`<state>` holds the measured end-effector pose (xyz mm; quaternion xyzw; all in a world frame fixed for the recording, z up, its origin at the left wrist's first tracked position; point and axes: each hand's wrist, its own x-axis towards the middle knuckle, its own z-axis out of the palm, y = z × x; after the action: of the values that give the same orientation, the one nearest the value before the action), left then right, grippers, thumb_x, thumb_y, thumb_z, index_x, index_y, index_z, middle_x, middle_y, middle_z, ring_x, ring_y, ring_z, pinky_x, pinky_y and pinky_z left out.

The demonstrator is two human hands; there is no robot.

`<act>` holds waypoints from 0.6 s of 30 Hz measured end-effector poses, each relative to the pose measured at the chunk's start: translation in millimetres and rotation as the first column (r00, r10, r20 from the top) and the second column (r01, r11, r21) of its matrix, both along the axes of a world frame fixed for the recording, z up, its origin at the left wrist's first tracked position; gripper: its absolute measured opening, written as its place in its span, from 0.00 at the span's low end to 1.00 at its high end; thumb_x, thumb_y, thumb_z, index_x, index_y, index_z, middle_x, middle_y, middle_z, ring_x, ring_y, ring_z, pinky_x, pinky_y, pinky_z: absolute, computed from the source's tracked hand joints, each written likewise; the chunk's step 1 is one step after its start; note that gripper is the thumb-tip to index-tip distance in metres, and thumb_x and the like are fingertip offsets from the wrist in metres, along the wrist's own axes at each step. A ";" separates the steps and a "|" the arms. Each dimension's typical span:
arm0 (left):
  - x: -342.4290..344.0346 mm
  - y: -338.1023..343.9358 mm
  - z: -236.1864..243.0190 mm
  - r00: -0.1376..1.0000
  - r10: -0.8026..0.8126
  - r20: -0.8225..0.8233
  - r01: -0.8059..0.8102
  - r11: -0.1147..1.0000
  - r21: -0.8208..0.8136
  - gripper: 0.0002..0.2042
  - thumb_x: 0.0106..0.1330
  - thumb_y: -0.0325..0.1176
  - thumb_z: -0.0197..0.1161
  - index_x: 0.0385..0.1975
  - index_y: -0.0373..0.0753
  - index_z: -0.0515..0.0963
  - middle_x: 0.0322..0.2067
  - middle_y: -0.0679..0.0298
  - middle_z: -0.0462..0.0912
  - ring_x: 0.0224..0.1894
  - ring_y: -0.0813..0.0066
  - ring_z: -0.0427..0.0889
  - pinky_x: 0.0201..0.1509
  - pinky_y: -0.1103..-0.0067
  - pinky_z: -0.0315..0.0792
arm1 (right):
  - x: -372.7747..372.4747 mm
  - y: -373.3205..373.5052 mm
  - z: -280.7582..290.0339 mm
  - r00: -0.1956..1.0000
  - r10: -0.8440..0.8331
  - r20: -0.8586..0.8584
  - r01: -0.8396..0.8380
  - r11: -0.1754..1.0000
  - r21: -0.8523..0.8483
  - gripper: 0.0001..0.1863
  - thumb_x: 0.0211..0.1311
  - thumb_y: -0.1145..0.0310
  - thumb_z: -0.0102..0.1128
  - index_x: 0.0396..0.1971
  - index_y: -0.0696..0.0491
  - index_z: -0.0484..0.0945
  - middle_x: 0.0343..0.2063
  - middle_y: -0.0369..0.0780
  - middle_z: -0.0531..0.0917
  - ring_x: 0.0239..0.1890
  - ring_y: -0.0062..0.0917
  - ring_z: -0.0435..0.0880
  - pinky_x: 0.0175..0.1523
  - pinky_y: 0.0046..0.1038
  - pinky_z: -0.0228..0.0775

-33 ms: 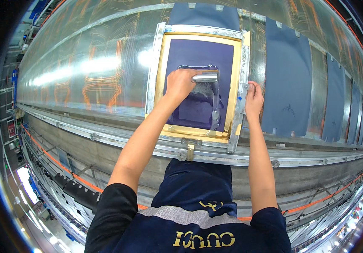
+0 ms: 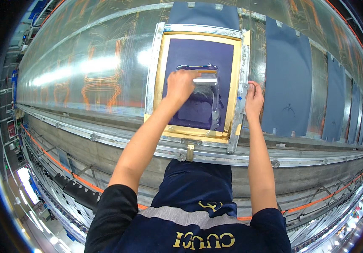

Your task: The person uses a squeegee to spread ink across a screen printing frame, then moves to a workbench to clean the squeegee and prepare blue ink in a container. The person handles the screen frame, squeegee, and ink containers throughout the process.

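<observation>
Squeegee (image 2: 205, 80) gripped in left hand (image 2: 180, 85), unmoved on screen (image 2: 198, 88); right hand (image 2: 253, 101) fingers curled holding frame (image 2: 244, 71)

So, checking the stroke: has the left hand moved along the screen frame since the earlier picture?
No. The left hand holds the squeegee at the same spot, just as far below the top edge of the screen frame.

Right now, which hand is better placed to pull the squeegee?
Left. The left hand already grips the squeegee on the screen; the right hand sits on the frame edge, likely steadying it.
</observation>
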<state>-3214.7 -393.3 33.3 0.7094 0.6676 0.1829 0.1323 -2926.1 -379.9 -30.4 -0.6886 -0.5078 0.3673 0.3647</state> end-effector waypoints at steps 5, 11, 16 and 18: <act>15.8 -108.5 -21.0 0.990 -0.097 -0.100 0.104 0.993 0.061 0.27 0.47 0.17 0.65 0.49 0.51 0.87 0.54 0.73 0.87 0.56 0.69 0.84 0.55 0.68 0.73 | 1.8 1.0 -3.5 0.998 -0.041 -0.055 0.042 0.999 0.013 0.12 0.79 0.63 0.51 0.48 0.52 0.81 0.18 0.36 0.72 0.21 0.22 0.68 0.30 0.31 0.62; 8.9 -65.6 -11.7 0.994 -0.017 0.112 0.020 0.999 -0.026 0.21 0.51 0.20 0.65 0.44 0.51 0.88 0.50 0.69 0.89 0.53 0.66 0.86 0.54 0.65 0.76 | 2.2 1.2 2.5 0.999 -0.023 0.022 0.023 1.000 0.001 0.12 0.79 0.63 0.51 0.48 0.52 0.81 0.18 0.39 0.71 0.21 0.23 0.67 0.30 0.33 0.61; 15.6 -13.1 -12.0 1.000 0.020 0.008 -0.020 1.000 0.017 0.19 0.53 0.18 0.62 0.41 0.48 0.88 0.45 0.66 0.90 0.48 0.64 0.87 0.50 0.65 0.76 | 2.1 1.5 -2.0 1.000 -0.013 0.024 0.013 1.000 0.003 0.13 0.79 0.61 0.50 0.48 0.52 0.81 0.17 0.40 0.71 0.20 0.24 0.67 0.30 0.34 0.61; 22.8 -41.7 -19.5 1.000 -0.009 -0.017 0.009 0.999 0.030 0.19 0.53 0.18 0.61 0.41 0.48 0.88 0.46 0.67 0.90 0.49 0.65 0.87 0.51 0.65 0.76 | 3.9 -2.3 -3.5 1.000 -0.018 0.025 0.018 1.000 0.000 0.13 0.79 0.61 0.51 0.47 0.52 0.81 0.17 0.41 0.71 0.20 0.25 0.67 0.30 0.35 0.61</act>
<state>-3191.9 -434.9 13.8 0.7159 0.6626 0.1864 0.1167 -2922.2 -382.2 -33.9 -0.6978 -0.5060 0.3555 0.3614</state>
